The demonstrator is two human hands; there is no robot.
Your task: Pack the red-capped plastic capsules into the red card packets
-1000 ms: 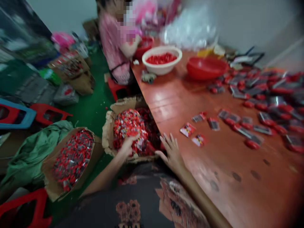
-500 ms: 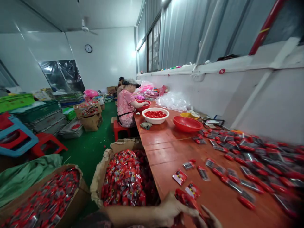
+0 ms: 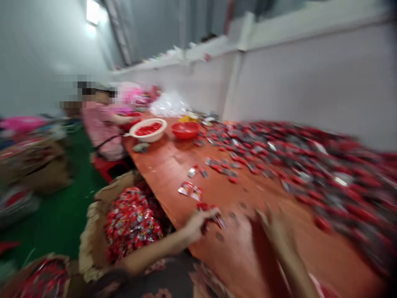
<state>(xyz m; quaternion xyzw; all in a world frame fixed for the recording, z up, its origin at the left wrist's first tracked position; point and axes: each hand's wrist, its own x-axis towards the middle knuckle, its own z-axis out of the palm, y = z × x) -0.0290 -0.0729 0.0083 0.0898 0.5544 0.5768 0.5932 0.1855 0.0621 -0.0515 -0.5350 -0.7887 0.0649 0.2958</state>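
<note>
My left hand is closed around a few small red packets with clear wrapping, just above the table's near edge. To its right, my right hand is blurred by motion over the bare table top; its thumb and fingers look apart and nothing shows between them. Flat red-and-white printed packets lie beyond my left hand. A long heap of red-and-grey packets spreads along the wall side, to the right of both hands.
An open cardboard carton full of red packets stands left of the orange table. Farther along are a white bowl of red pieces and a red bowl. A co-worker in pink sits on a red stool.
The view has swung right and down. My hands, close together before, are now apart: the left still holds packets, while the right has moved away toward the right.
</note>
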